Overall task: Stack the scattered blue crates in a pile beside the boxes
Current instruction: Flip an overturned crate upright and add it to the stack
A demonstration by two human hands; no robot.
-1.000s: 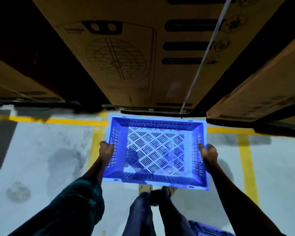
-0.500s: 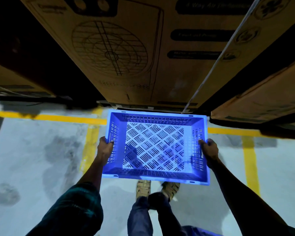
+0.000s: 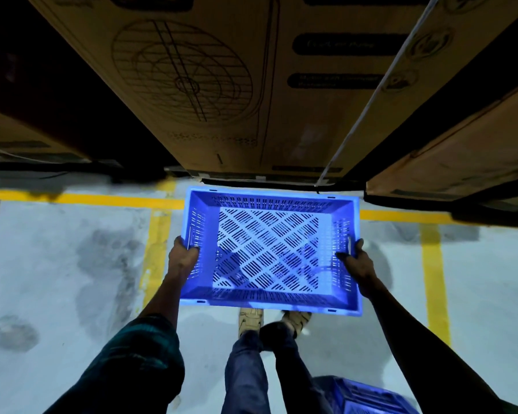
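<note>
Holding the blue crate (image 3: 271, 252) level over the grey floor (image 3: 57, 264), just before the cardboard boxes (image 3: 222, 85), I have my left hand (image 3: 181, 259) and right hand (image 3: 358, 261) curled tight around its side handles. Another blue crate (image 3: 362, 395) lies behind my feet.

**Blue crate held level before the boxes**

A rectangular blue plastic crate (image 3: 271, 252) with slotted walls and a diagonal lattice floor is seen open side up and empty, held level above the grey floor. Its short sides are gripped at the rim, and its far long side lies just before the large brown cardboard boxes (image 3: 251, 85). A second blue plastic crate (image 3: 359, 395) is partly seen at the bottom edge, near the legs; its pose cannot be told.
</note>
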